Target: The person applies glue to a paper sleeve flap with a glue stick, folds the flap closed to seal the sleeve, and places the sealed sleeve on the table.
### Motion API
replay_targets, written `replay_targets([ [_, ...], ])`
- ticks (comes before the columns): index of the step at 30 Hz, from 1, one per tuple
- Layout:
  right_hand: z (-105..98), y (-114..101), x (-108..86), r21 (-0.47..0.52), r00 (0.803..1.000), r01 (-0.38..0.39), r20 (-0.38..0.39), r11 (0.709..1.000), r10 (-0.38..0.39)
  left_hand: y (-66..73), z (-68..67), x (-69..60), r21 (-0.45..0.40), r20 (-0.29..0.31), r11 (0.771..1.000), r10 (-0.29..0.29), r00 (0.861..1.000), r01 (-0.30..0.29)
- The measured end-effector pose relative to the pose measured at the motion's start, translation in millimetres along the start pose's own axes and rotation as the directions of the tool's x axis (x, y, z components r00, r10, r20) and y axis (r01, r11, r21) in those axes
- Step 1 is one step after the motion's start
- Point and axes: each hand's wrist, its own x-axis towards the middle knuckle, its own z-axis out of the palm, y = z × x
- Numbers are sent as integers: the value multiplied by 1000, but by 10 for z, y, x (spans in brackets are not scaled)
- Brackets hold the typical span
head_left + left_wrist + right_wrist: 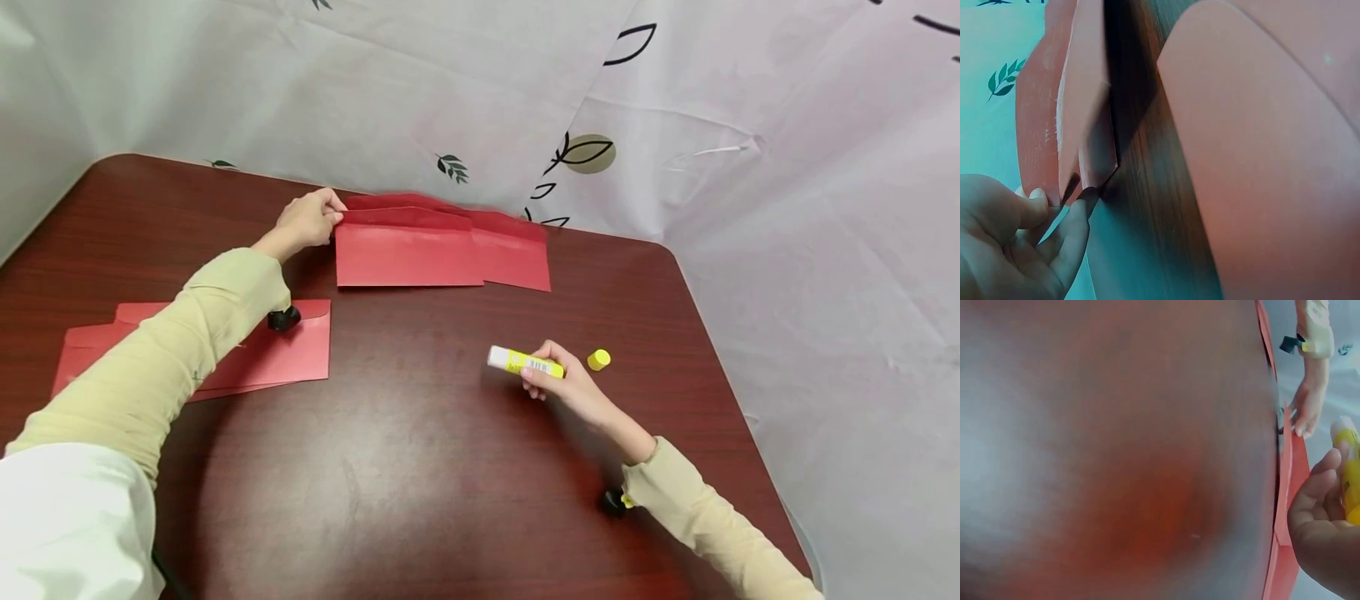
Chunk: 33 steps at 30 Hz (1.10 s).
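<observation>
At the back of the table, my left hand (306,222) pinches the upper left corner of a red envelope (408,254). The left wrist view shows thumb and fingers on the paper's edge, with the flap (1040,125) raised. A second red envelope (517,258) lies partly behind the first, to its right. My right hand (564,385) holds a yellow glue stick (542,365) above the table, its white end pointing left. Only part of that glue stick (1352,469) shows in the right wrist view. Its yellow cap (598,359) stands on the table, just right of the hand.
Several overlapping red envelopes (300,354) lie at the left of the table, under the left forearm. The dark wooden table (390,467) has a rounded back edge. White patterned cloth (337,92) hangs close behind it and along its right side.
</observation>
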Motion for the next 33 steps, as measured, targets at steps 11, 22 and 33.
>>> replay_targets([
  [11,-1,-302,615,289,982,57,-191,956,-1,2,-14,-40,-126,12,992,-27,1000,28],
  [22,62,-418,657,299,980,76,-198,951,-16,26,-95,-177,-312,20,950,-10,1000,15],
  [33,63,-497,461,150,956,177,-263,973,-133,282,-127,-645,-397,49,917,63,997,-38],
])
